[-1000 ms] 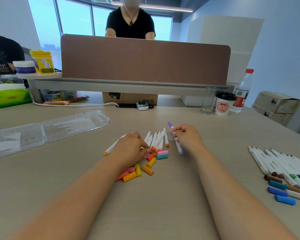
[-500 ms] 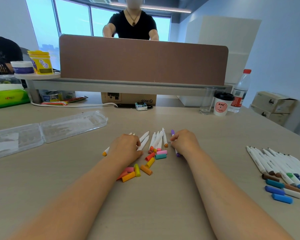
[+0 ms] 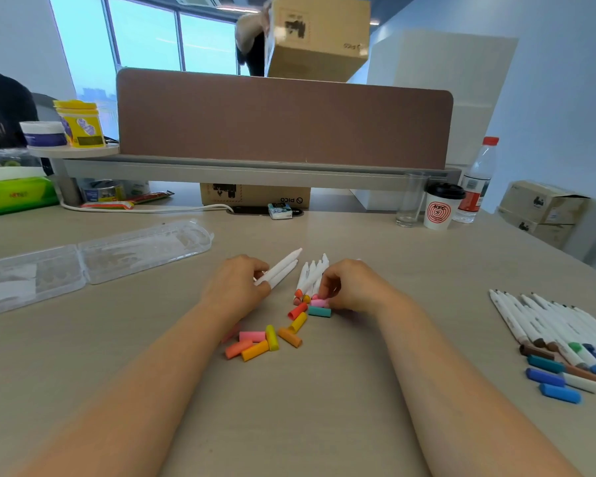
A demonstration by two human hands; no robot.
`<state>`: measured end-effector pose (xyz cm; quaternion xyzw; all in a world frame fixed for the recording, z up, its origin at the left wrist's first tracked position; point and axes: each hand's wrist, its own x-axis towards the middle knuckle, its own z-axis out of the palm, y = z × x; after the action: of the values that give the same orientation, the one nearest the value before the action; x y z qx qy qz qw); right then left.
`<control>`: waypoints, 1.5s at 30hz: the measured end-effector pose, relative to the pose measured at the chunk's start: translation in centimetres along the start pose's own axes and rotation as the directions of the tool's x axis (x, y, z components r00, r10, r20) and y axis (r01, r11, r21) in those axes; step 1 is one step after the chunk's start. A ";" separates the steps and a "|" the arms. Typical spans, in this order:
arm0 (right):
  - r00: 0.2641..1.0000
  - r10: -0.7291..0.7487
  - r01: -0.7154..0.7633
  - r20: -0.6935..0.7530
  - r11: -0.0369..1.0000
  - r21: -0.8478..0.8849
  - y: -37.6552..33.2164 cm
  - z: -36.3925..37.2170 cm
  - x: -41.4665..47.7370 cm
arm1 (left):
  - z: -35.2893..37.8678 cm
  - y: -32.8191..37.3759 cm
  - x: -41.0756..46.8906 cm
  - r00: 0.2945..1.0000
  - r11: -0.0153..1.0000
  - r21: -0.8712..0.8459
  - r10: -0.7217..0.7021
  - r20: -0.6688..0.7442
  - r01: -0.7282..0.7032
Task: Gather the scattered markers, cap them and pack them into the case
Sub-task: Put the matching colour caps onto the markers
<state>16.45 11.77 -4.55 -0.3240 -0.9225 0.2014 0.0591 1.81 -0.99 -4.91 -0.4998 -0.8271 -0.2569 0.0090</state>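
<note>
My left hand [image 3: 236, 287] grips two white markers [image 3: 281, 268] that point up and to the right. My right hand [image 3: 350, 287] has its fingers curled over the lower ends of several white markers [image 3: 312, 275] lying side by side, next to a pink cap [image 3: 319, 302] and a teal cap [image 3: 319, 311]. Loose caps [image 3: 265, 342] in pink, orange, yellow and red lie on the table between my forearms. The clear plastic case [image 3: 93, 259] lies open and flat at the left. A second row of markers [image 3: 558, 325] with blue, teal and brown caps [image 3: 551, 376] lies at the right.
A paper coffee cup [image 3: 439, 210], a glass [image 3: 410, 201] and a water bottle [image 3: 477, 182] stand at the back right. A brown desk divider [image 3: 283, 122] runs across the back. Behind it a person holds up a cardboard box [image 3: 319, 36]. A green tissue pack [image 3: 16, 194] lies far left.
My left hand has picked up two white markers and drawn them left. My right hand moved down over the marker ends by the pink cap. The person behind lifted a cardboard box.
</note>
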 end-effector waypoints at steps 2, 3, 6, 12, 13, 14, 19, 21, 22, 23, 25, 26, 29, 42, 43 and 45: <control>1.000 -0.008 0.008 -0.015 1.000 0.011 0.1 -0.1 -0.2 | 0.2 -0.2 0.2 1.000 1.000 -0.013 0.005 -0.015 -0.005; 0.999 -0.015 0.017 -0.032 0.999 0.050 0.1 -0.4 -0.4 | 0.3 -0.3 0.3 1.000 1.000 -0.010 0.003 -0.024 -0.004; 0.996 -0.069 0.081 -0.059 0.969 0.234 0.0 -1.1 -0.9 | 0.5 -0.7 0.5 0.999 1.000 -0.014 -0.019 -0.051 0.018; 0.975 -0.126 0.193 -0.184 0.889 0.415 -0.3 -0.7 -0.7 | 0.5 -1.5 0.8 0.986 0.990 -0.118 -0.089 -0.141 0.072; 0.968 -0.127 0.212 -0.216 0.877 0.432 -0.2 -0.7 -0.6 | 0.5 -1.5 0.8 0.985 0.989 -0.131 -0.094 -0.147 0.075; 0.960 -0.120 0.228 -0.252 0.859 0.458 -0.1 -0.7 -0.6 | 0.4 -1.5 0.8 0.984 0.987 -0.141 -0.096 -0.149 0.075; 0.882 0.108 0.249 -0.458 0.719 0.649 0.4 -0.5 -0.2 | 0.5 -1.3 0.8 0.989 0.984 -0.176 -0.061 -0.133 0.037; 0.881 0.149 0.249 -0.450 0.663 0.706 0.3 -0.4 -0.1 | 0.5 -1.2 0.7 0.991 0.986 -0.166 -0.035 -0.127 0.013; 0.890 0.143 0.245 -0.432 0.648 0.721 0.3 -0.4 -0.1 | 0.4 -1.2 0.6 0.992 0.987 -0.161 -0.021 -0.124 0.000; 0.900 0.132 0.242 -0.415 0.643 0.727 0.2 -0.3 0.0 | 0.4 -1.1 0.5 0.993 0.987 -0.159 -0.010 -0.121 -0.010; 0.909 0.112 0.235 -0.401 0.657 0.717 0.1 -0.2 0.0 | 0.3 -1.1 0.5 0.993 0.987 -0.162 0.000 -0.116 -0.019; 0.909 0.108 0.235 -0.403 0.665 0.709 0.0 -0.2 0.0 | 0.3 -1.1 0.4 0.993 0.986 -0.165 0.002 -0.115 -0.021; 0.905 0.103 0.238 -0.414 0.683 0.691 0.0 -0.1 0.0 | 0.3 -1.0 0.4 0.993 0.985 -0.172 0.013 -0.115 -0.033; 0.932 0.034 0.231 -0.361 0.712 0.663 -0.5 -0.1 -0.4 | 0.1 -0.3 0.0 0.989 0.979 -0.156 0.118 -0.090 -0.131; 0.931 0.040 0.230 -0.364 0.709 0.666 -0.5 -0.2 -0.3 | 0.0 -0.3 -0.1 0.987 0.978 -0.150 0.135 -0.085 -0.146; 0.923 0.045 0.244 -0.382 0.698 0.673 -0.5 -0.4 -0.4 | -0.1 -0.2 -0.2 0.985 0.971 -0.177 0.149 -0.081 -0.162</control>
<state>16.56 11.28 -3.99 -0.2566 -0.7615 0.4721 0.3625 1.68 -1.25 -5.00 -0.5528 -0.7576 -0.3468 0.0111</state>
